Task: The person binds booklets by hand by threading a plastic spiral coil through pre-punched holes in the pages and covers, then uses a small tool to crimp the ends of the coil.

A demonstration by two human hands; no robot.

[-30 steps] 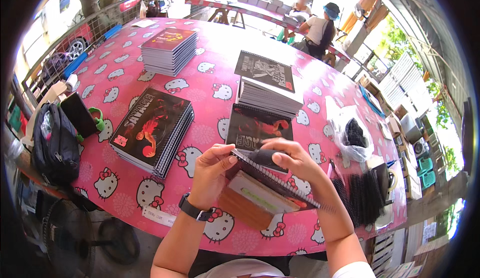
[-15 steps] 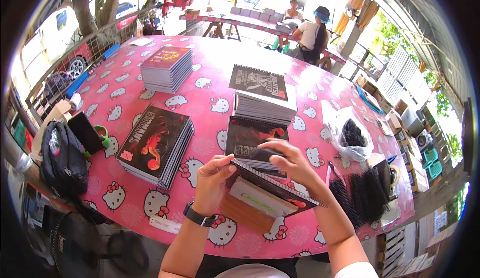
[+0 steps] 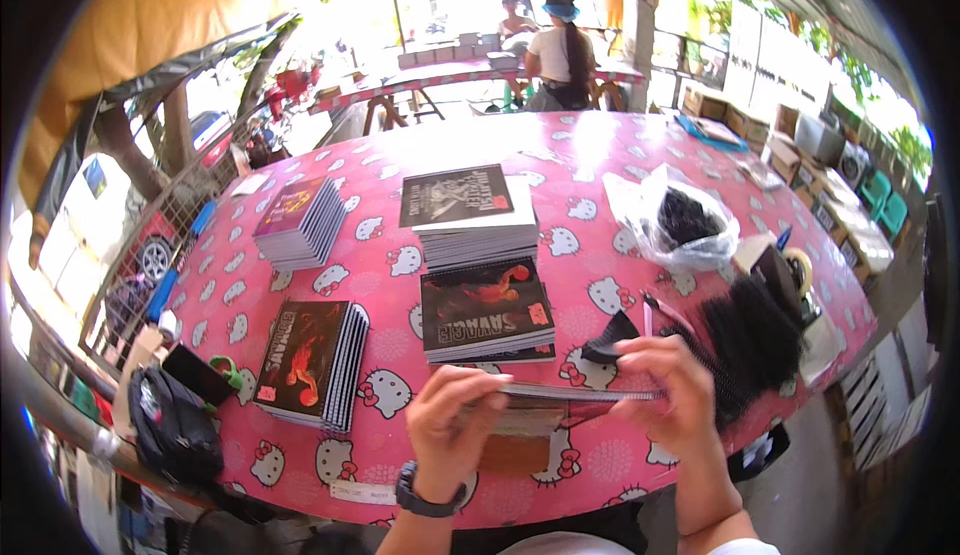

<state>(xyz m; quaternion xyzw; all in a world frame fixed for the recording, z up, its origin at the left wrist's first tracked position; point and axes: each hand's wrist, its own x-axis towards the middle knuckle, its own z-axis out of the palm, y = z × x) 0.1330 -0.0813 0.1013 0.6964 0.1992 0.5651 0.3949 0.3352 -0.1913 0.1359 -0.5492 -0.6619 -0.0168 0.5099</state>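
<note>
Behind held notebook [image 3: 575, 392]: notebook stack [image 3: 487, 312] (close).

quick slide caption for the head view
Both hands, left hand and right hand, hold a spiral notebook edge-on above a pink table.

pink cartoon-print table [image 3: 620, 165] | four notebook stacks [image 3: 470, 217] | clear bag of black pieces [image 3: 677, 223] | black pouch [image 3: 175, 430] | tape roll [image 3: 798, 270]
</note>
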